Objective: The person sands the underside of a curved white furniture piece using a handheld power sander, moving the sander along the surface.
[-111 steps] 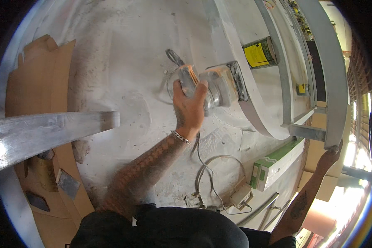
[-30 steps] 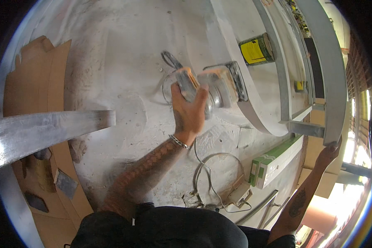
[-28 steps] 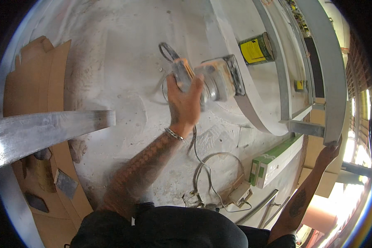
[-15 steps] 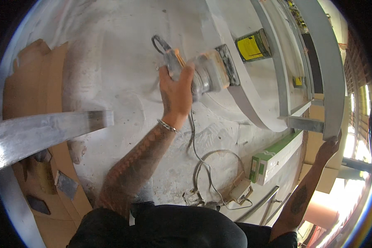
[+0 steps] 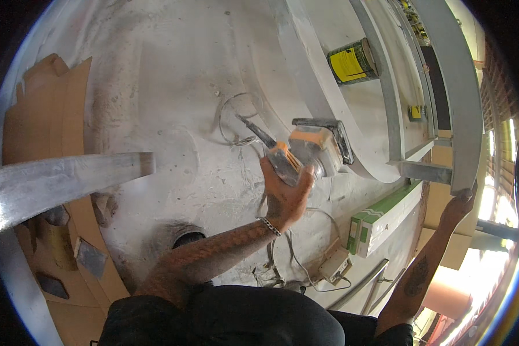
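Dusty grey floor (image 5: 173, 104) is spread across most of the view. At the far left, brown cardboard (image 5: 46, 115) is laid on it, and a metal bar (image 5: 69, 179) is seen above the cardboard. Near the middle, the sander (image 5: 317, 149) is held in the left grip (image 5: 288, 196), whose fingers are wrapped around its body; its flat pad appears to be set against the side of a grey metal frame (image 5: 315, 69). The sander can be judged as stiff, rather heavy toward the pad, and perhaps slippery from dust; it is best taken around the narrow body, with the cord (image 5: 258, 131) kept free. Farther right, a dark green can (image 5: 350, 64) is seen between the frame's bars, then a green and white box (image 5: 386, 219), then a smaller can (image 5: 418, 113); what is contained in them cannot be seen. At the right, the frame's end is touched by the right grip (image 5: 460, 206); whether its fingers are closed around it cannot be told.
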The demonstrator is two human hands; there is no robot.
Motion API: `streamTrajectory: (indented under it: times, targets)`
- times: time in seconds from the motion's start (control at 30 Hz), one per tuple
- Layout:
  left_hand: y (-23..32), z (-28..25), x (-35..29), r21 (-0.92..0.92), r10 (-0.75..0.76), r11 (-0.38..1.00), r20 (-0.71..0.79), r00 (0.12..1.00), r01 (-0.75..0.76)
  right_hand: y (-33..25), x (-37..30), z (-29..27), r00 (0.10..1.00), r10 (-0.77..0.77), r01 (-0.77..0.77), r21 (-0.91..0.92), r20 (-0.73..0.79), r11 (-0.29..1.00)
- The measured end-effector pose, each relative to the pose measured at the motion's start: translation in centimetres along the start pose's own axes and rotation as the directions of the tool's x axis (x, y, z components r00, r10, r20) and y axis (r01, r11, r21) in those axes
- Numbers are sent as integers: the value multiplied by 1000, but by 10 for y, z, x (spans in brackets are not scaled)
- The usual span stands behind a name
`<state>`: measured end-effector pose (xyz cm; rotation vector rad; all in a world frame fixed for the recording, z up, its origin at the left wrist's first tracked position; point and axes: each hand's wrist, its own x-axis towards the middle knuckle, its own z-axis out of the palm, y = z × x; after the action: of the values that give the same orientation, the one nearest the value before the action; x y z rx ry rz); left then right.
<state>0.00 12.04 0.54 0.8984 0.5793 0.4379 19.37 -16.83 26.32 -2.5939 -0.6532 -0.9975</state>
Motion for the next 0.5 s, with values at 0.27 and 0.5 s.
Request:
streamTrajectory:
  times: [0.27,0.5]
  targets:
    - [-15,13,-21,-71,-17,997,82,996,23,-4,-1,3,1000,-22,23,-33,7,999]
    - [8,-2,4,-7,9,1000,-47,999,-10,0,0,0,994,106,-106,22,8,994]
